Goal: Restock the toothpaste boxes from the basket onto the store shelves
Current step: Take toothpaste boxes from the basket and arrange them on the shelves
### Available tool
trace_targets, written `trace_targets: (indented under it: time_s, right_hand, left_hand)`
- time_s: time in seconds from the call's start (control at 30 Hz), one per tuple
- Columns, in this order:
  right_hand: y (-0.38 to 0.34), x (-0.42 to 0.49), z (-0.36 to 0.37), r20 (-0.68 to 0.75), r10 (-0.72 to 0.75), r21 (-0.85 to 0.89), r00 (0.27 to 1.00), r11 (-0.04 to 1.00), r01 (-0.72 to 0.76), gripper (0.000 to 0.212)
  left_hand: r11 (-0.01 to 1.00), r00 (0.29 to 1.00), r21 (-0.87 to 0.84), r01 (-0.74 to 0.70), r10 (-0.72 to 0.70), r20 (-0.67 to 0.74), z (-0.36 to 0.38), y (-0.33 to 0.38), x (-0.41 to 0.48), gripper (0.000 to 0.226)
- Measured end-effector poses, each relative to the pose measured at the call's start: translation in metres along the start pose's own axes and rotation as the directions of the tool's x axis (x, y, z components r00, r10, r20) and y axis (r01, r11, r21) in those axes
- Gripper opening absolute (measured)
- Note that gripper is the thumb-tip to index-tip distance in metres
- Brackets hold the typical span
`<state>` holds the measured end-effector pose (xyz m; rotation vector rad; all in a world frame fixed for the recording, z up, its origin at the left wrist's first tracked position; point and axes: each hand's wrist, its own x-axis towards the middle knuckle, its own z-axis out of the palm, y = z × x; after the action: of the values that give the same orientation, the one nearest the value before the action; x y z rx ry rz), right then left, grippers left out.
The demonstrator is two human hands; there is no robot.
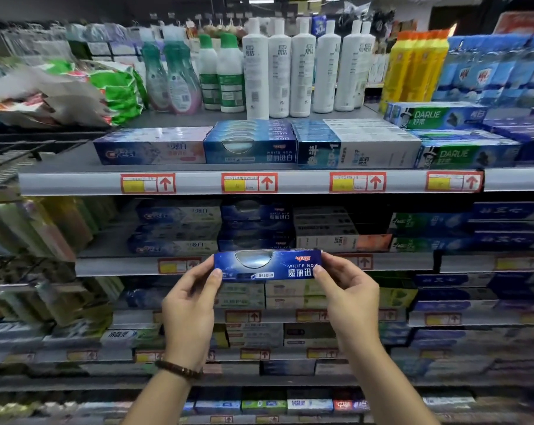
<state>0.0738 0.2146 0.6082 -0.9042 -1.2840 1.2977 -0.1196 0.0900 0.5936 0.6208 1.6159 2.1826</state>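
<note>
Now both hands, left [188, 305] and right [350, 297], pinch the ends of a blue box [267, 265] level, just before the second shelf [112, 266].

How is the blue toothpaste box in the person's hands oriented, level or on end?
Level: the blue toothpaste box runs sideways, left hand and right hand pinching its ends.

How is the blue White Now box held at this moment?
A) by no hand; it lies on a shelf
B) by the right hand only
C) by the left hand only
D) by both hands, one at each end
D: the left hand pinches the left end of the box and the right hand pinches its right end.
</note>
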Motion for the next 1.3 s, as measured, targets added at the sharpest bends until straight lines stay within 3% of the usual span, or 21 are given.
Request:
trace_targets:
  time_s: [0.2,0.4,0.6,0.93,1.03,1.13,1.3]
  right_hand:
    - [0.002,0.023,0.026,-0.046,-0.045,-0.085,0.998,0.996,0.041,0.023]
    - [0.006,0.045,0.042,-0.053,-0.073,-0.187,0.996,0.98,0.062,0.024]
    - [0.002,0.061,0.056,-0.036,-0.112,-0.379,0.993,0.921,0.09,0.023]
    - [0.003,0.094,0.072,-0.037,-0.021,-0.574,0.999,0.819,-0.004,0.024]
    - [-0.002,0.098,0.075,-0.048,0.063,-0.579,0.997,0.811,-0.079,0.012]
    - [-0.005,0.1,0.079,-0.024,0.11,-0.587,0.994,0.803,-0.103,0.006]
    - [-0.009,0.107,0.085,-0.002,0.177,-0.586,0.984,0.798,-0.144,0.002]
  left_hand:
    - [0.987,0.996,0.149,-0.061,0.05,0.076,-0.004,0.001,0.038,0.029]
    - [0.979,0.989,0.193,-0.065,0.038,0.14,0.0,0.002,0.066,0.035]
    - [0.955,0.984,0.287,-0.074,0.024,0.175,0.004,0.003,0.088,0.043]
    - [0.771,0.969,0.62,-0.146,-0.013,0.245,0.017,0.01,0.121,0.069]
    - [0.721,0.968,0.676,-0.153,-0.03,0.251,0.019,0.011,0.129,0.07]
    - [0.691,0.97,0.71,-0.135,-0.056,0.238,0.019,0.005,0.138,0.065]
    - [0.674,0.978,0.727,-0.135,-0.03,0.209,0.022,0.005,0.142,0.031]
